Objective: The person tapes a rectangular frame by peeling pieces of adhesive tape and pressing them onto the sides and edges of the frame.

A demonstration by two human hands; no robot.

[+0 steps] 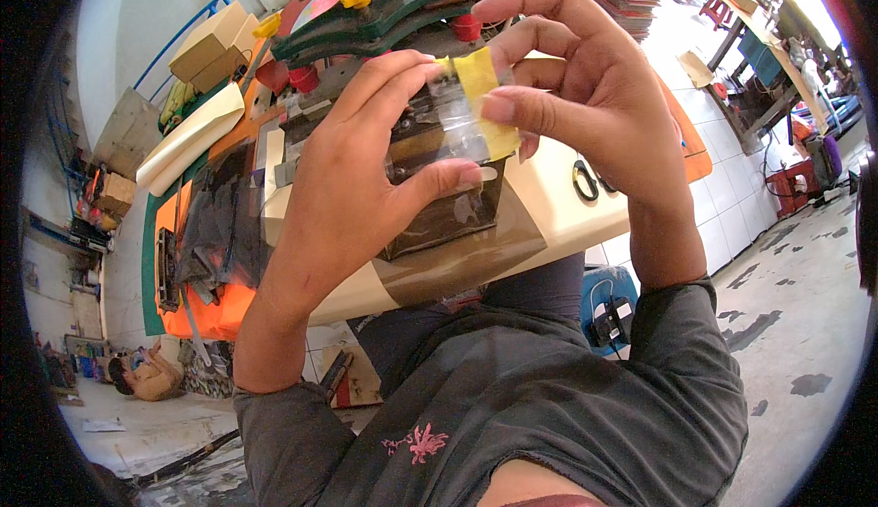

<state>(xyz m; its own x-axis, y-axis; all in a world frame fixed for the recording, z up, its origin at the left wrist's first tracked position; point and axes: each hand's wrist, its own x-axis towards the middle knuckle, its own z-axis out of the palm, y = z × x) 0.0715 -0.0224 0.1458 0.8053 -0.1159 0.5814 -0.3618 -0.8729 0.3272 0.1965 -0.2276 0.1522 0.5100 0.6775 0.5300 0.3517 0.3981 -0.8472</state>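
Above the table I hold up a small clear plastic piece [455,121] with a yellow strip [489,114] along its right side. My left hand [352,155] grips it between the fingertips at the upper edge and the thumb at the lower edge. On the yellow strip, the thumb and fingers of my right hand [594,96] are closed in a pinch, with the upper fingers curled above. Below my hands is a dark block [448,219] with a shiny surface, partly hidden by the left hand. Black-handled scissors [585,181] lie to the right of it.
Behind my hands stands a dark green metal frame [384,18] with yellow knobs. Cream rolled sheets [192,137] and dark film [219,219] lie at the left. Cardboard boxes [210,45] stand farther back. A person [146,374] sits at the far left.
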